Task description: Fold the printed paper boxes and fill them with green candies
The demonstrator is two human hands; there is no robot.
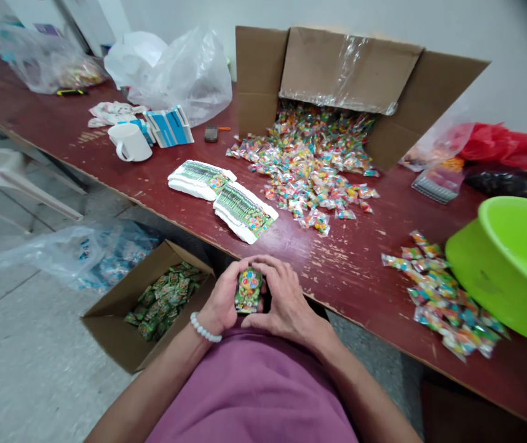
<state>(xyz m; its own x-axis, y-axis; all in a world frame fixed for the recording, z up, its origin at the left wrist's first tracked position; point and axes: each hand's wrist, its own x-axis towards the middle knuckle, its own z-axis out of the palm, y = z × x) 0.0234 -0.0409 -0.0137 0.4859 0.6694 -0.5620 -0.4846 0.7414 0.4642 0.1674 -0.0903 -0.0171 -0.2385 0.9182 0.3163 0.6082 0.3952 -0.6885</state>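
Observation:
A small green printed packet (248, 290) is held upright in front of my body, just off the table's near edge. Around its left side my left hand (224, 298) is closed, with a pale bead bracelet on the wrist. My right hand (286, 298) curves around the right side of the packet, fingers bent over its top and thumb near its bottom. Beyond the hands, two fanned stacks of flat green-and-white packets, a left one (201, 178) and a right one (246, 212), lie on the red table (337, 264). Small wrapped candies (309, 163) spill from a cardboard box (350, 67).
Below the table's left edge stands a carton (115, 332) with green packets (166, 301), beside a plastic bag (106, 252). A white mug (130, 143) and blue box (170, 127) sit at the back left. At right are a lime basin (489, 277) and more candies (447, 295).

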